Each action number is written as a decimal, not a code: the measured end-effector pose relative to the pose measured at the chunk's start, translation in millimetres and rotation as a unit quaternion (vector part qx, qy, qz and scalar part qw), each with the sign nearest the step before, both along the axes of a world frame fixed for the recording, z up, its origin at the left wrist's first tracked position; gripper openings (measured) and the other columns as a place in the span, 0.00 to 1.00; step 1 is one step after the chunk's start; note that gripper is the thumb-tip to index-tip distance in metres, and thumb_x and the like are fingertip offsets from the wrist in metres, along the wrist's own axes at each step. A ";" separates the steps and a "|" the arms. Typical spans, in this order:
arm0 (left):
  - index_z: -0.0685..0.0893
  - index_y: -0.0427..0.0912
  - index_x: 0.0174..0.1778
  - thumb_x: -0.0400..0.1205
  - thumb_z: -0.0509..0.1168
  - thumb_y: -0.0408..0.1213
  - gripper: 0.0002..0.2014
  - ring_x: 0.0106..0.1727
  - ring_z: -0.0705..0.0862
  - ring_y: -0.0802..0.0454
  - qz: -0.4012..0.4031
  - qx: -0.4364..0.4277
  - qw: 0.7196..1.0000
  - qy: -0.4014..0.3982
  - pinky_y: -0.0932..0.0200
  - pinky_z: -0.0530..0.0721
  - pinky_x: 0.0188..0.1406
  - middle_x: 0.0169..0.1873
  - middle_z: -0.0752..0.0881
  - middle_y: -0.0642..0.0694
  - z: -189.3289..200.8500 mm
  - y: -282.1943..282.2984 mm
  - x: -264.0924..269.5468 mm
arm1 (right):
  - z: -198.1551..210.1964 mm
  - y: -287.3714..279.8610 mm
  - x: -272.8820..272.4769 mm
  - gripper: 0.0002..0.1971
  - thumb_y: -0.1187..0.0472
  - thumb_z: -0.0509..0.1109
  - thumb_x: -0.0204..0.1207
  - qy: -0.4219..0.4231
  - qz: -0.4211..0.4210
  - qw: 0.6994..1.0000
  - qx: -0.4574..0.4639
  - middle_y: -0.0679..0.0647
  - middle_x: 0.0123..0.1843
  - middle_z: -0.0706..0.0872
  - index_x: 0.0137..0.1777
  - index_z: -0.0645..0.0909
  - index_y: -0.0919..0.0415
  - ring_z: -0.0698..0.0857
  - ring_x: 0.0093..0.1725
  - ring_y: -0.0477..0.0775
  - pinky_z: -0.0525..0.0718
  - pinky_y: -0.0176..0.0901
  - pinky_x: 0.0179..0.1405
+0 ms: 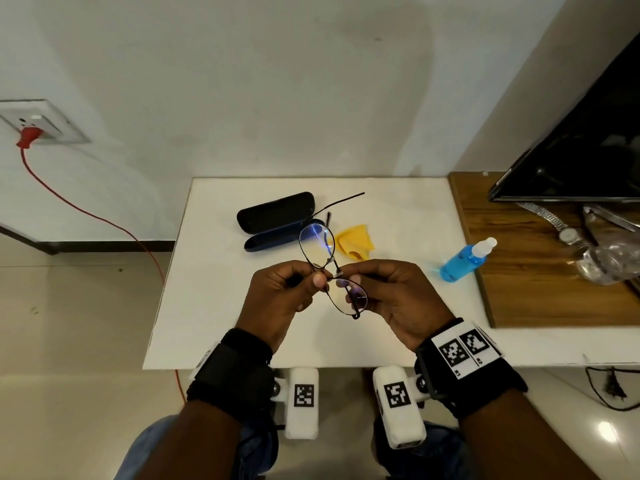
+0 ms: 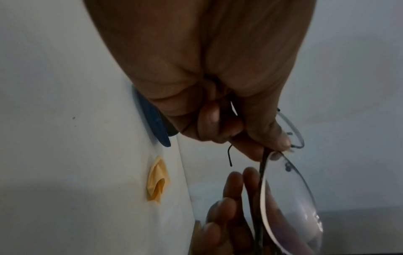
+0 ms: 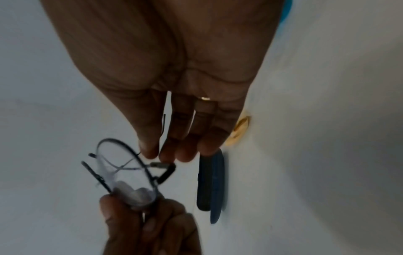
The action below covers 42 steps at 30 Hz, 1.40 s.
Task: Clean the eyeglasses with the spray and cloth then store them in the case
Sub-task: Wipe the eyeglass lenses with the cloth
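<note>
Both hands hold the eyeglasses [image 1: 332,268] up over the near middle of the white tabletop [image 1: 207,306]: the left hand [image 1: 282,296] pinches the thin dark metal frame near the bridge, the right hand [image 1: 398,299] holds the nearer lens rim with fingertips (fingers fairly straight in the right wrist view, which also shows a gold ring). One temple sticks out far. Beyond lie the yellow cloth [image 1: 355,242], the open dark case [image 1: 277,220] and, right, the blue spray bottle [image 1: 465,259]; no readable label.
</note>
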<state>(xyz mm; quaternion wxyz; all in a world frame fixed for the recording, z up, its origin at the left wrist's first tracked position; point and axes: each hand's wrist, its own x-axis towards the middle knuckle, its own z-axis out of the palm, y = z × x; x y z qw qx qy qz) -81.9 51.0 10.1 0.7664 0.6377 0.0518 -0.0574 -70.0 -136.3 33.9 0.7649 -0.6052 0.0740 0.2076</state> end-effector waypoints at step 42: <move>0.90 0.40 0.39 0.77 0.72 0.29 0.04 0.28 0.79 0.62 -0.036 0.115 0.993 -0.004 0.69 0.76 0.30 0.32 0.90 0.51 2.9 10.6 1.3 | -4.0 5.7 -2.6 0.03 0.72 0.73 0.76 -0.094 0.048 0.990 -0.091 0.64 0.40 0.92 0.47 0.88 0.70 0.92 0.39 0.64 0.92 0.57 0.46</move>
